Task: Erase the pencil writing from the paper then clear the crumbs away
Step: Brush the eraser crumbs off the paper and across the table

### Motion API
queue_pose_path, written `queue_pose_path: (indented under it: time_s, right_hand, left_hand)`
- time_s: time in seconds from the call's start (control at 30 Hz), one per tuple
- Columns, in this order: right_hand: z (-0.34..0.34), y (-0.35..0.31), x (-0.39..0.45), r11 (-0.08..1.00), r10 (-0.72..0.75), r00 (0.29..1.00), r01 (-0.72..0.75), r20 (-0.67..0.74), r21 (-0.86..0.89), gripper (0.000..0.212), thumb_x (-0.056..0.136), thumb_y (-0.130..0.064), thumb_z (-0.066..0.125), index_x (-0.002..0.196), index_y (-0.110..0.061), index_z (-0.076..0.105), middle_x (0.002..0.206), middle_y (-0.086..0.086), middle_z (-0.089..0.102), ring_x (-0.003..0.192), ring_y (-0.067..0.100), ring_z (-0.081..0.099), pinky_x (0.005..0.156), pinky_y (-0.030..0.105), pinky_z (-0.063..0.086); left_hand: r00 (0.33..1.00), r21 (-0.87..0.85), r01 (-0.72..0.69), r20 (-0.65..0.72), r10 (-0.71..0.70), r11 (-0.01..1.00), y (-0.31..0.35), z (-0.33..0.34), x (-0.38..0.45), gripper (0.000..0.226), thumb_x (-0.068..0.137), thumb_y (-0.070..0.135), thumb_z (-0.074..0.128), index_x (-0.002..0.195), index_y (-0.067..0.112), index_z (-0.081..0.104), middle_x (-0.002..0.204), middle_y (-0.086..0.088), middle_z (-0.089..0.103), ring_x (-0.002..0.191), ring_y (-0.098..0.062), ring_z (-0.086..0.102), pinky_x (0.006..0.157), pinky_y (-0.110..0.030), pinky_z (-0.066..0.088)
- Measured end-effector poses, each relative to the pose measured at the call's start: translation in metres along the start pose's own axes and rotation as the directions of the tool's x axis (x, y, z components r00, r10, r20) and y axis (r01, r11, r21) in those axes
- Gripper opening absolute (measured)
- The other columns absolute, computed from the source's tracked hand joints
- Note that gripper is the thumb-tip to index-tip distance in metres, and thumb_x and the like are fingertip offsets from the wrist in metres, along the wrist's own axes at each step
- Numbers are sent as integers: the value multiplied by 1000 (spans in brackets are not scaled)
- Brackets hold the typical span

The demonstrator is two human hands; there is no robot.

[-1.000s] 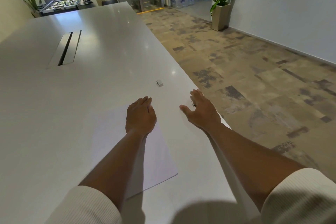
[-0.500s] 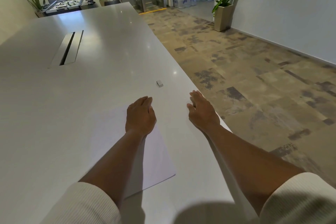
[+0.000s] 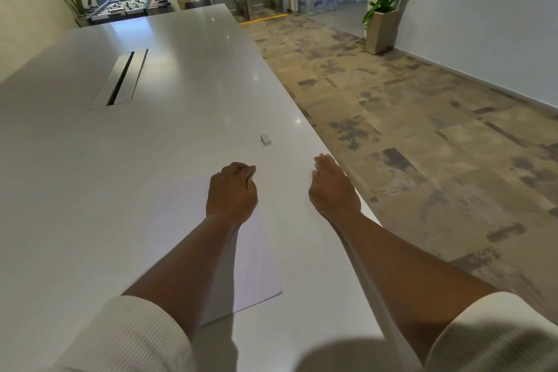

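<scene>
Both arms are bare from the wrist to above the elbow. Each wears a cream sleeve of fine ribbed knit, pushed up: the left sleeve [image 3: 133, 338] near the bottom left, the right sleeve [image 3: 495, 335] at the bottom right.

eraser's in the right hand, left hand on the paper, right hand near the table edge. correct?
Not quite. The head view shows the eraser lying free on the table, beyond both hands. The rest stands: left hand on the paper, right hand near the table edge.
</scene>
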State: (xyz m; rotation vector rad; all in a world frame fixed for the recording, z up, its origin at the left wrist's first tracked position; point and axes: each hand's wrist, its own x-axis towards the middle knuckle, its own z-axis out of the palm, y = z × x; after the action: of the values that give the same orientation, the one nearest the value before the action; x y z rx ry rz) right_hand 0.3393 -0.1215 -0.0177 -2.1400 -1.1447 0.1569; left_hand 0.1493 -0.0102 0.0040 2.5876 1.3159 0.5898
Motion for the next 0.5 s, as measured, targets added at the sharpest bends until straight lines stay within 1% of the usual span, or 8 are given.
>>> queue_pose_path:
  time_s: [0.07,0.17,0.2,0.27,0.33,0.4,0.5]
  right_hand:
    - [-1,0,-1,1000,-5,1000,5,9,8,48,100,-36,39,145,-21,38,156,-5,33,148,8,20,116,35,26]
    - [-2,0,-2,999,-32,999,33,38,-30,57,94,-50,46,143,-21,39,154,-4,36,147,11,22,115,40,32]
    - [-2,-1,-2,999,-26,999,28,42,-35,57,95,-49,46,144,-21,39,155,-4,35,147,12,21,115,40,32]
    - [0,-2,-1,999,-4,1000,5,30,-38,49,98,-37,41,144,-21,38,156,-3,34,147,14,24,113,39,31]
    - [-1,-4,0,999,19,1000,-20,-4,-25,43,100,-26,34,142,-20,41,154,-2,37,143,18,32,109,38,34]
    - [-1,-4,-1,1000,27,999,-27,-29,1,41,101,-24,31,140,-20,42,151,-1,40,139,21,38,107,38,36]
    - [-3,-3,-1,997,41,998,-37,-49,69,42,102,-24,28,141,-21,44,151,-1,43,139,20,39,109,37,35]
  left_hand:
    - [1000,27,-11,9,11,1000,0,-1,1,41,102,16,45,138,19,65,135,0,61,128,-22,52,114,-37,32]
    - [999,101,-29,20,28,994,1,-2,2,42,102,17,44,139,20,64,135,2,61,129,-21,50,113,-37,31]
    - [999,134,-40,25,36,990,1,-2,3,42,103,17,44,140,21,63,135,2,61,130,-20,50,113,-37,31]
    - [998,187,-54,35,48,981,2,-3,4,41,103,19,44,140,22,62,135,2,61,132,-20,49,113,-38,31]
    - [998,201,-57,32,52,978,3,-2,4,40,102,19,45,137,22,64,134,2,62,131,-20,49,111,-38,31]
    - [999,183,-47,26,43,982,4,-2,3,39,102,17,46,135,21,65,132,1,63,129,-21,50,110,-38,33]
    - [999,164,-36,29,32,986,4,-1,3,39,102,16,46,135,20,65,132,0,62,128,-22,51,109,-38,34]
